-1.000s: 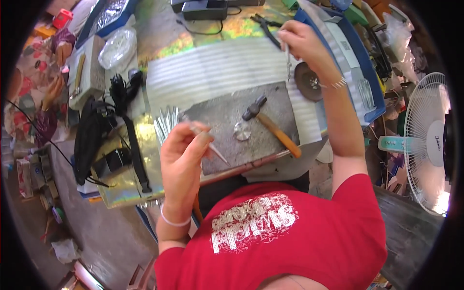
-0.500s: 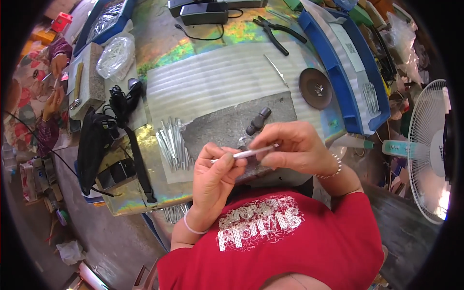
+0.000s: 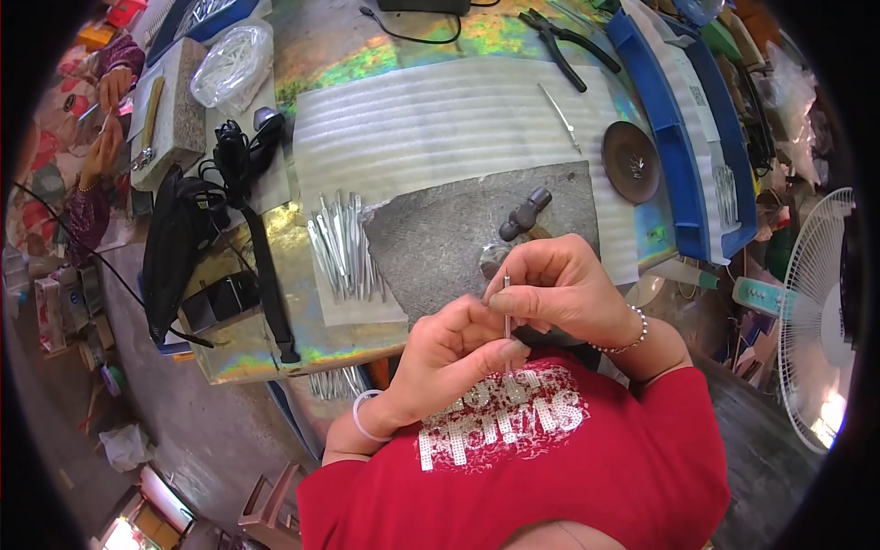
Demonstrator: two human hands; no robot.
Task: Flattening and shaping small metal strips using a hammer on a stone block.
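Note:
A slim silvery metal rod stands almost lengthwise in front of my chest, pinched by both hands. My left hand grips its lower part between thumb and fingers. Higher up, my right hand pinches it near the narrow tip. Just beyond my hands lies a grey stone slab, bearing a small hammer whose handle is partly covered by my right hand. Left of the slab is a pile of similar slim metal pieces. A single thin pointed metal tool lies on the white foam sheet.
A brown round dish with small bits sits to the right, beside a long blue tray. Black-handled pliers lie at the back. A black bag with straps is at left; a fan stands right. Another person's hands work far left.
The rod has turned from lying crosswise to pointing away from me. Both hands have come closer together, the left lower and further right. The view has shifted slightly.

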